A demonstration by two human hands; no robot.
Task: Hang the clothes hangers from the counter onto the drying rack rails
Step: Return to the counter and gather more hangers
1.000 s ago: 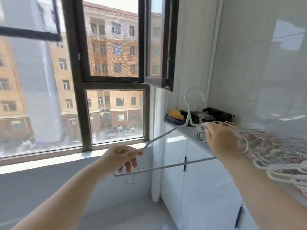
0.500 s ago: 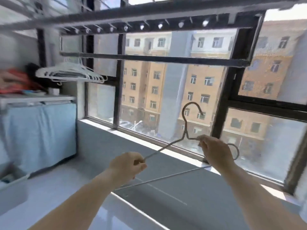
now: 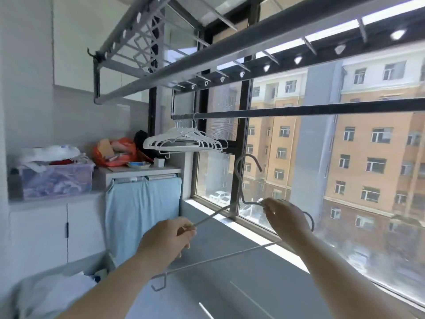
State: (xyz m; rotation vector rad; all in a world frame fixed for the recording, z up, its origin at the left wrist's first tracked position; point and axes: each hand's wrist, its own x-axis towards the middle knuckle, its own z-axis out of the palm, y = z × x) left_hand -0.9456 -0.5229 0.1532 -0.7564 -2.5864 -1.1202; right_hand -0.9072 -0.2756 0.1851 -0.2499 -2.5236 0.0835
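- A dark-framed window [image 3: 245, 134] fills the right side; bright daylight falls on its pale sill [image 3: 250, 234].
- Tan apartment blocks [image 3: 368, 171] stand outside.
- White cabinet doors [image 3: 39, 233] line the left wall, with a clear storage box [image 3: 57, 183] on top.
- A pale blue cloth [image 3: 142, 210] hangs below a worktop [image 3: 166, 169] bearing an orange bag [image 3: 119, 149].

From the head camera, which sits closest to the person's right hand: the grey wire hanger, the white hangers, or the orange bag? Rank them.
1. Wire hanger: gripped by the right hand.
2. White hangers: up-left, hung on the rail.
3. Orange bag: far left, on the counter behind them.
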